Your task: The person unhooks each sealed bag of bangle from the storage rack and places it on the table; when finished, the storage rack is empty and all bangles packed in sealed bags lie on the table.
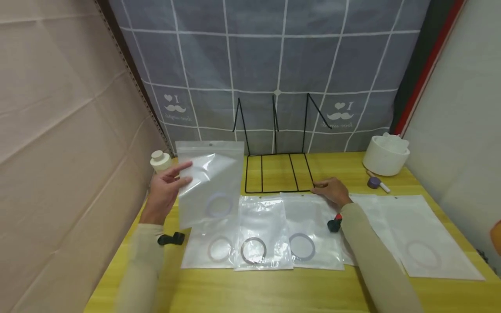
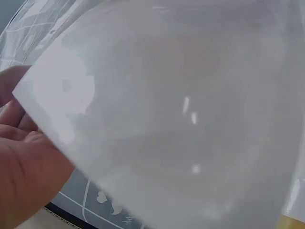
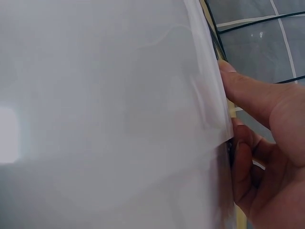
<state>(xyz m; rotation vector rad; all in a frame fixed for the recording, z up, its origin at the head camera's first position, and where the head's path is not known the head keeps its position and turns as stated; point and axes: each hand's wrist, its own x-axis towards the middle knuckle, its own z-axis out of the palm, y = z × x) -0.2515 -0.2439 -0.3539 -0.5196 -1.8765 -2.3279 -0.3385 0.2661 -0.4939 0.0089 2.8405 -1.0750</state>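
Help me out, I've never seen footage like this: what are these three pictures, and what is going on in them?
No machine here: a person works with bare hands, wearing three cameras. The wide picture is from the head; the two close, milky ones are from the wrists, mostly filled by plastic. The left hand holds up a clear bag with a ring inside. The right hand rests on the top edge of a bag lying flat. More bags lie in a row on the yellow table. Behind them stands a black wire rack; a white tub sits at the right.

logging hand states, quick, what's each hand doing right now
Left hand: holds a raised clear plastic zip bag with a ring inside.
Right hand: rests on a flat clear bag; grip cannot be told.
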